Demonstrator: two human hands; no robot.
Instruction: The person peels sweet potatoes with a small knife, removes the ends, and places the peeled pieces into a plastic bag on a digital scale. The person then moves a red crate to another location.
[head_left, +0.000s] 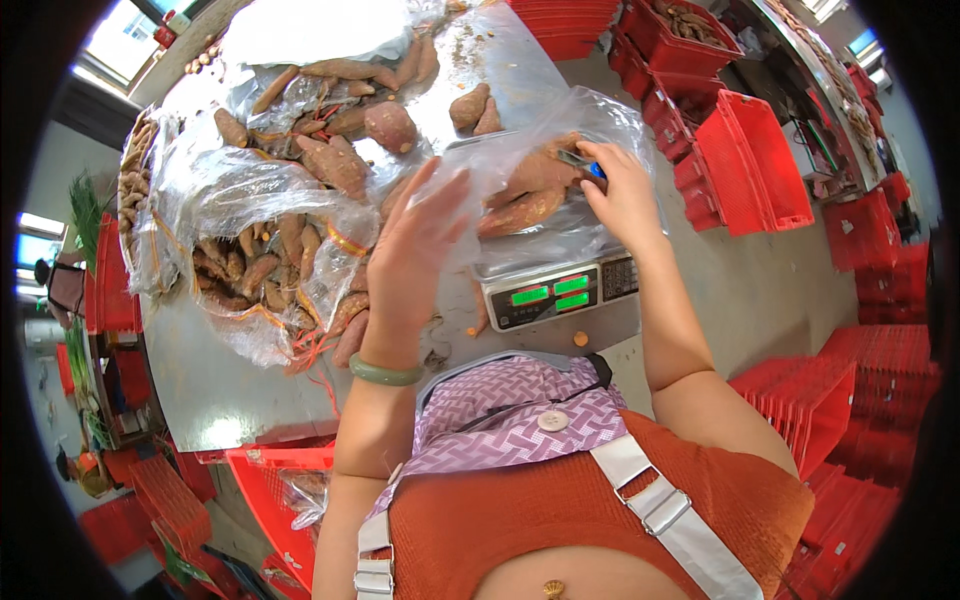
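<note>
My left hand (416, 247), a green bangle at its wrist, is raised with the fingers extended and blurred. Its fingertips meet the edge of a clear plastic bag (517, 161), and no grip on the film shows. Large sweet potatoes (525, 210) lie in or under this bag on a digital scale (544, 296) with lit green displays. At the bag's far side, my right hand (619, 191) has its fingers around a small blue-handled metal tool (597, 170), close to the end of a sweet potato. The tool's exact kind is hard to tell.
Left of the scale, an open clear bag (255, 187) of smaller sweet potatoes stands on the metal table (225, 405). Loose sweet potatoes (337, 161) lie behind it. Red plastic crates (750, 161) stand to the right, and another red crate (262, 487) is below the table's near edge.
</note>
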